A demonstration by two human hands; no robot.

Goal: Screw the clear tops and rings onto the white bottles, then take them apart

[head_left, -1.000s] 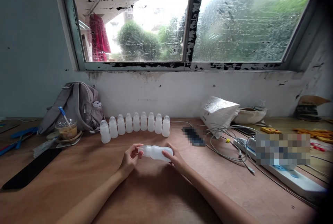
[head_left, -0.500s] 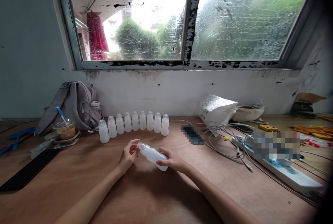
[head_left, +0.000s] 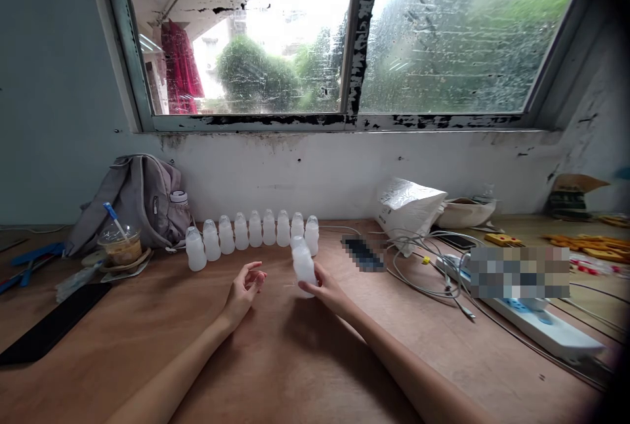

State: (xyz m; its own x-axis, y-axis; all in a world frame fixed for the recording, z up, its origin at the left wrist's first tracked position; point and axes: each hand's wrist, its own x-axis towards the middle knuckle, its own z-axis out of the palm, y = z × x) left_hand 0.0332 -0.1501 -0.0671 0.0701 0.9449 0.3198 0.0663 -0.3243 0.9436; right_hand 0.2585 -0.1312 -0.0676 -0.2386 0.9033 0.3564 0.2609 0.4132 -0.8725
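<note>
In my right hand [head_left: 322, 287] is a frosted white bottle with a clear cap [head_left: 303, 266], nearly upright and leaning slightly left. My fingers and thumb wrap its lower body, and its top overlaps the right end of a row of similar capped bottles [head_left: 254, 230]. Several of these stand upright in a curved line along the back of the table. To the left of the held bottle, my left hand [head_left: 245, 289] is apart from it, with loosely curled fingers, a gap to the thumb and nothing in its grasp.
A grey backpack [head_left: 140, 197], a cup with a straw [head_left: 119, 245] and a black flat pad [head_left: 54, 325] occupy the table's left side. To the right lie a white pouch [head_left: 411, 207], looped cables [head_left: 418, 283] and a power strip [head_left: 566, 335]. A window [head_left: 290, 50] is above.
The bottle has gone from lying tilted between both hands to nearly upright in my right hand, farther back toward the row. My left hand has let go of its cap end.
</note>
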